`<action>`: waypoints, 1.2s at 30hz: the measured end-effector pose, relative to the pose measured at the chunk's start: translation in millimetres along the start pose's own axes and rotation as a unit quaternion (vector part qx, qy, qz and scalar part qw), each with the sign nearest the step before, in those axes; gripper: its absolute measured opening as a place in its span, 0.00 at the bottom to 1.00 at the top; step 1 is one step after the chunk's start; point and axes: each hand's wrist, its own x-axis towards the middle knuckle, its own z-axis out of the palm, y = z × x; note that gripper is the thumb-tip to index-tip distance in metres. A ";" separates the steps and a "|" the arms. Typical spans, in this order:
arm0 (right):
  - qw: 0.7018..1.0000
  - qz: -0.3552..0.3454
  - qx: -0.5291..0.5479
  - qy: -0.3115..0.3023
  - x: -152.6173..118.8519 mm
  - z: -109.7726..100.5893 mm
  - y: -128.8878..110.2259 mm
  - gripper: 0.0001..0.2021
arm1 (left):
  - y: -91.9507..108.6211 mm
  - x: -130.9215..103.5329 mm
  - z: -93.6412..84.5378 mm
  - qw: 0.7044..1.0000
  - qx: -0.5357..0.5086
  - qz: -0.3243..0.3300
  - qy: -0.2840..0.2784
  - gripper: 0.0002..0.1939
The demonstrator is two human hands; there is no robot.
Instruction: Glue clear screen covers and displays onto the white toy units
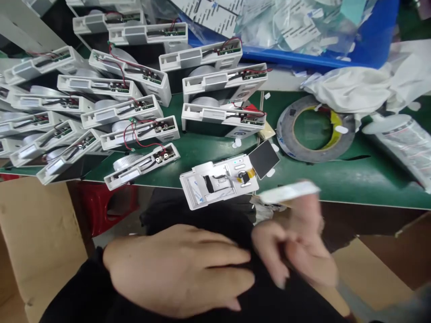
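Note:
My left hand (182,271) is held over my dark-clothed lap, back upward, with its fingers stretched out and nothing seen in them. To its right, my right hand (299,246) is raised and slightly blurred. A white strip (289,192) lies across its upright fingertip, while the other fingers curl. Whether the strip is stuck there or pinched cannot be made out. Just beyond both hands, a white device housing (218,181) rests at the table edge, its inside exposed with a small camera-like part and orange flex cable. A dark square screen (264,159) adjoins its right end.
Several white housings (141,166) with red wires stand on the green table (336,181) at left. A roll of tape (286,130) lies at right, beside a bottle-like plastic container (397,134) and crumpled white cloth (350,89). Behind is a blue tray (303,58) of scraps.

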 end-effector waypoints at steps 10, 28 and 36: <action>0.997 -0.020 0.042 -0.063 37.3 20.9 4.0 0.34 | -41.6 -37.7 23.8 0.947 0.158 -0.142 0.243 0.19; 0.998 0.016 -0.033 -0.048 36.0 16.9 1.7 0.33 | -51.4 -31.4 28.2 0.941 0.225 -0.160 0.195 0.17; 0.996 0.041 -0.064 -0.046 35.0 14.3 -3.3 0.34 | -48.9 -29.9 29.1 0.941 0.228 -0.164 0.187 0.18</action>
